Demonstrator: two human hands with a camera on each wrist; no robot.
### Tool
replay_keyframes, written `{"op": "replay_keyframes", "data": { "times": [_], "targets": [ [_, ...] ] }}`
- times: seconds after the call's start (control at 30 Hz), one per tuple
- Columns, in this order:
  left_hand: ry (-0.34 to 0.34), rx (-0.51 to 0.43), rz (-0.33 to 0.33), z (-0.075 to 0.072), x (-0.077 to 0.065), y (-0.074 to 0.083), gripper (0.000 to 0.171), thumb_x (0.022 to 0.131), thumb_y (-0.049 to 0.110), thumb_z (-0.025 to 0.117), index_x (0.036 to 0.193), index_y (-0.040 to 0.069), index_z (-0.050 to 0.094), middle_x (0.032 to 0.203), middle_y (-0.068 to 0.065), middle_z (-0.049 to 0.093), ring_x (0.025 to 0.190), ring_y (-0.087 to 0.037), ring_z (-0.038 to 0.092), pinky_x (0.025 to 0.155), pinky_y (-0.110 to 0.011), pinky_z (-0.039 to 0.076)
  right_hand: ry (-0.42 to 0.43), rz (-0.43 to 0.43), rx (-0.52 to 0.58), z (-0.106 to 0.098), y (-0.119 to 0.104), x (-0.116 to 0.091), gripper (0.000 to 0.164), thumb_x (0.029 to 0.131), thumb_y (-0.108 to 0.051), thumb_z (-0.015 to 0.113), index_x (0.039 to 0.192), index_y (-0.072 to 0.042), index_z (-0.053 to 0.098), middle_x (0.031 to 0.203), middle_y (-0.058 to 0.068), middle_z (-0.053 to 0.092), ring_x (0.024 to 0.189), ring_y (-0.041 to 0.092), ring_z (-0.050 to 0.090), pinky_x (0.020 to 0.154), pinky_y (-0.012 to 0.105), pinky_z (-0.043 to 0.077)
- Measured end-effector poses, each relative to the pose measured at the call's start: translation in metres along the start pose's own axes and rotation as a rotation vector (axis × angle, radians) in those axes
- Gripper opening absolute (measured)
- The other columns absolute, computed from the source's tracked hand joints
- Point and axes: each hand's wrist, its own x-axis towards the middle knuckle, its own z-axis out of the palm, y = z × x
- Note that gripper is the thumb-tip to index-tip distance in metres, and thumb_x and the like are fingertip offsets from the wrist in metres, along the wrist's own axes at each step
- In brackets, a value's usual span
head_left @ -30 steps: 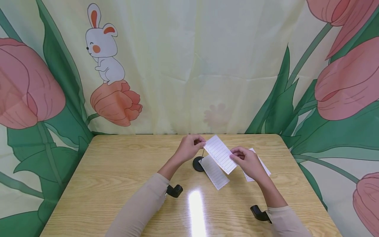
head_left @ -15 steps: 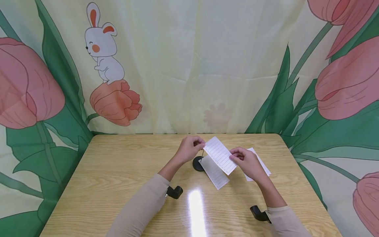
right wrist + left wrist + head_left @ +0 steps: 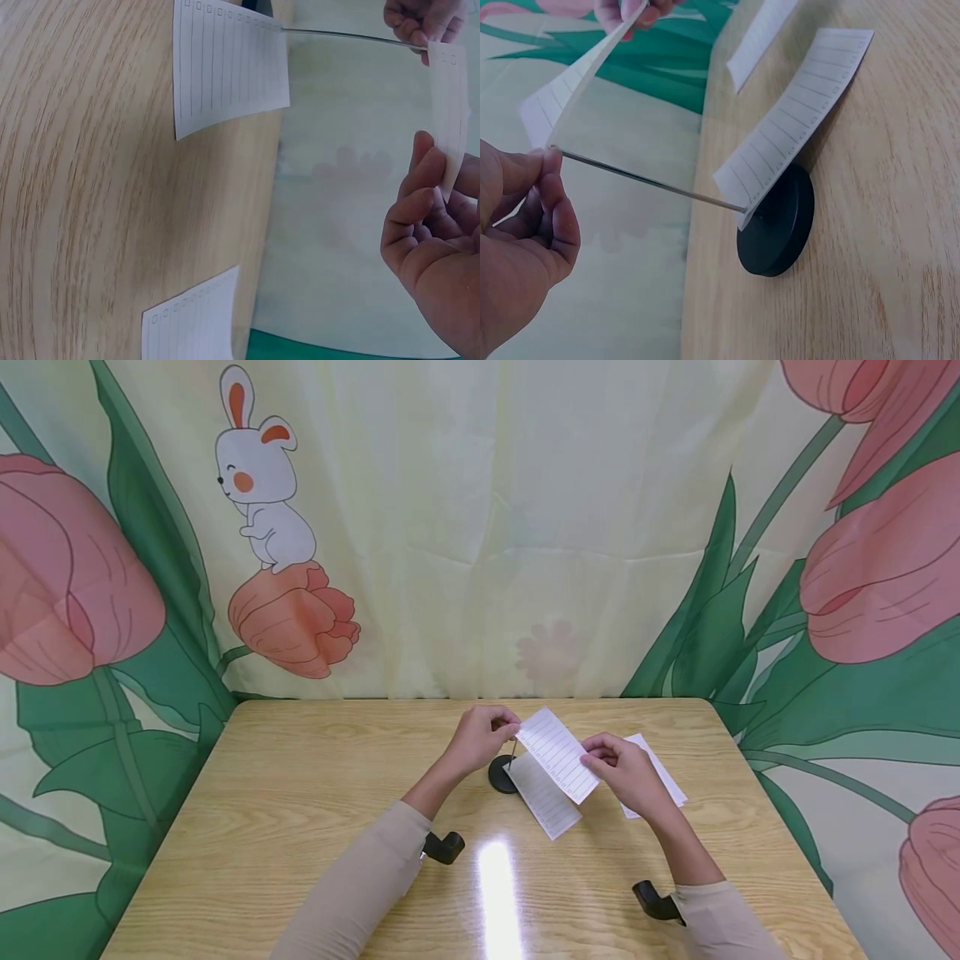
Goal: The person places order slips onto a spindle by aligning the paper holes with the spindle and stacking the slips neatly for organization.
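Over the last second the raised checklist sheet (image 3: 553, 756) has sunk only slightly — likely alignment at the tip of the metal spike (image 3: 652, 182), not sliding. The left hand (image 3: 478, 737) pinches its corner there; the right hand (image 3: 628, 770) pinches the other end. Held above the worktop (image 3: 322, 777), its long axis runs far-left to near-right — checkbox edge facing near-left, over a second checklist (image 3: 543, 799).

Left hand (image 3: 521, 251) pinches upper sheet (image 3: 551, 105) at tip of rod (image 3: 652, 182) | right hand (image 3: 613, 13) holds far end | lower sheet (image 3: 799, 105) at rod's foot, over black base (image 3: 780, 236) | third sheet (image 3: 761, 36) beyond
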Motion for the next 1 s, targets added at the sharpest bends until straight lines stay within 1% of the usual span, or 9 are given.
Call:
{"op": "replay_keyframes", "data": {
  "times": [0.1,0.2,0.27,0.37,0.43,0.6,0.67,0.83,1.0],
  "targets": [
    [0.0,-0.003,0.003,-0.0001,-0.0008,0.0009,0.011,0.101,0.008,0.065,0.098,0.007,0.076,0.091,-0.01,0.073,0.076,-0.016,0.06,0.062,-0.024,0.046,-0.002,-0.002,-0.004,0.0006,0.0003,-0.0001,0.016,0.1,-0.012,0.069,0.112,-0.002,0.07,0.095,0.01,0.071,0.084,0.017,0.065,0.072,0.02,0.053],
    [0.001,-0.004,0.004,-0.0004,-0.0015,0.0018,0.011,0.101,0.008,0.065,0.098,0.006,0.076,0.09,-0.008,0.073,0.078,-0.022,0.063,0.061,-0.024,0.046,-0.003,-0.008,-0.005,0.001,-0.0007,-0.0004,0.017,0.1,-0.013,0.07,0.112,-0.002,0.071,0.095,0.01,0.071,0.084,0.016,0.065,0.072,0.02,0.053],
    [0.001,-0.005,0.005,-0.0005,-0.0018,0.0021,0.011,0.101,0.008,0.065,0.098,0.006,0.076,0.091,-0.01,0.073,0.081,-0.027,0.065,0.061,-0.023,0.046,0.001,-0.008,-0.001,0.0014,-0.0012,-0.0005,0.017,0.1,-0.013,0.07,0.112,-0.002,0.071,0.095,0.01,0.071,0.085,0.016,0.065,0.072,0.02,0.053],
    [0.0,-0.006,0.007,-0.0007,-0.0021,0.0022,0.011,0.101,0.007,0.065,0.099,0.005,0.076,0.093,-0.013,0.074,0.084,-0.031,0.067,0.062,-0.023,0.046,0.01,-0.006,-0.002,0.0018,-0.0015,-0.0005,0.016,0.099,-0.013,0.07,0.112,-0.002,0.071,0.095,0.01,0.071,0.085,0.016,0.066,0.072,0.019,0.053],
    [0.003,-0.002,0.008,-0.0008,-0.0022,0.0022,0.011,0.101,0.008,0.065,0.099,0.005,0.076,0.093,-0.013,0.074,0.084,-0.03,0.067,0.062,-0.023,0.046,0.01,-0.009,-0.005,0.0022,-0.0013,-0.0005,0.016,0.099,-0.012,0.07,0.112,-0.002,0.071,0.096,0.01,0.071,0.085,0.015,0.066,0.072,0.02,0.053],
    [0.015,0.017,0.011,-0.0012,-0.0025,0.0028,0.012,0.101,0.008,0.065,0.097,0.006,0.076,0.089,-0.007,0.073,0.078,-0.019,0.064,0.062,-0.023,0.047,0.005,-0.018,-0.023,0.0043,0.0002,-0.0003,0.015,0.099,-0.012,0.07,0.112,-0.004,0.071,0.095,0.008,0.071,0.085,0.015,0.065,0.072,0.021,0.053],
    [0.018,0.024,0.015,-0.0011,-0.0027,0.0032,0.012,0.101,0.008,0.066,0.097,0.006,0.076,0.088,-0.006,0.073,0.077,-0.017,0.063,0.063,-0.023,0.048,0.007,-0.018,-0.023,0.0051,0.0008,-0.0005,0.015,0.099,-0.012,0.07,0.111,-0.004,0.071,0.095,0.008,0.071,0.085,0.016,0.065,0.072,0.021,0.053],
    [0.013,0.02,0.019,-0.0002,-0.0033,0.0037,0.012,0.101,0.007,0.065,0.097,0.004,0.076,0.092,-0.013,0.074,0.078,-0.02,0.065,0.063,-0.023,0.049,0.011,-0.021,-0.021,0.0053,0.0008,-0.0016,0.014,0.099,-0.011,0.07,0.111,-0.004,0.071,0.094,0.007,0.071,0.085,0.018,0.065,0.072,0.021,0.053],
    [0.011,0.018,0.021,0.0008,-0.0031,0.0033,0.012,0.102,0.007,0.065,0.097,0.004,0.076,0.092,-0.012,0.074,0.079,-0.021,0.065,0.063,-0.023,0.049,0.012,-0.018,-0.028,0.0051,-0.0002,-0.0023,0.014,0.099,-0.011,0.07,0.111,-0.004,0.071,0.095,0.008,0.07,0.085,0.018,0.065,0.072,0.021,0.053]
  ]
}}
